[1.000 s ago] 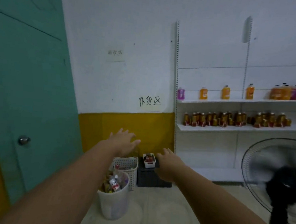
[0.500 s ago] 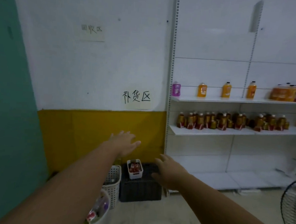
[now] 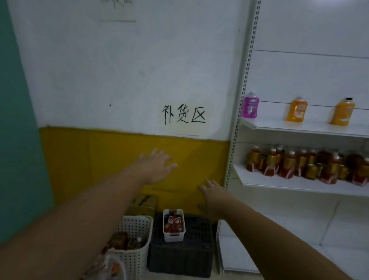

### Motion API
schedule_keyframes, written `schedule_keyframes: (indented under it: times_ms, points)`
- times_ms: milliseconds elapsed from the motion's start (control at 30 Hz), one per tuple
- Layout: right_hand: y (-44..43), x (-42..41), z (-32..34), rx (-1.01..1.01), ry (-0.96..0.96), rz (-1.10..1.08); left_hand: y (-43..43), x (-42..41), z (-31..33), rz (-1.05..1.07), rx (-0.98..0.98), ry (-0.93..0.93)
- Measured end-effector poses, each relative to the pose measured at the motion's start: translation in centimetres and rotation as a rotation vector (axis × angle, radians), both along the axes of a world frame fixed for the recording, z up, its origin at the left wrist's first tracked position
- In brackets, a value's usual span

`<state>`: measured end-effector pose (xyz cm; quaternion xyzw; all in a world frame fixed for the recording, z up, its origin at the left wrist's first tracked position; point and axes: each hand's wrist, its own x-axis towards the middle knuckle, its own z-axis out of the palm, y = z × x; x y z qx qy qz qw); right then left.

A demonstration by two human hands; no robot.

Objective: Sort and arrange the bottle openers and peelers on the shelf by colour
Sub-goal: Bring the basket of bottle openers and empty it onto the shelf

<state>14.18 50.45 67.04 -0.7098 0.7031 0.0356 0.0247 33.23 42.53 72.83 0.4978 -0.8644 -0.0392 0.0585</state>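
- Head view: my left hand (image 3: 155, 168) and right hand (image 3: 215, 199) reach forward in the air, fingers apart, holding nothing.
- Below them a small white bin (image 3: 173, 225) of red items sits on a black crate (image 3: 181, 249); whether these are openers or peelers I cannot tell.
- The shelf (image 3: 307, 183) at right carries bottles.

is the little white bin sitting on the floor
No, the small white bin sits on top of the black crate, beside the white perforated basket, not on the floor.
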Motion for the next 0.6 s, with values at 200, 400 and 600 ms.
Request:
schedule_keyframes:
  times_ms: [200,400,600]
  points:
    - [-13.1,-0.9,-3.0,0.092,0.058,0.144,-13.1,-1.2,-2.2,0.129,-0.03,-0.107]
    - [-26.4,-2.4,-6.4,0.198,0.015,0.191,-28.1,-4.5,-8.7,0.103,0.084,-0.038]
    - [-38.1,-7.6,-10.4,0.31,0.043,0.086,-40.9,-5.3,-15.3,0.127,0.286,-0.059]
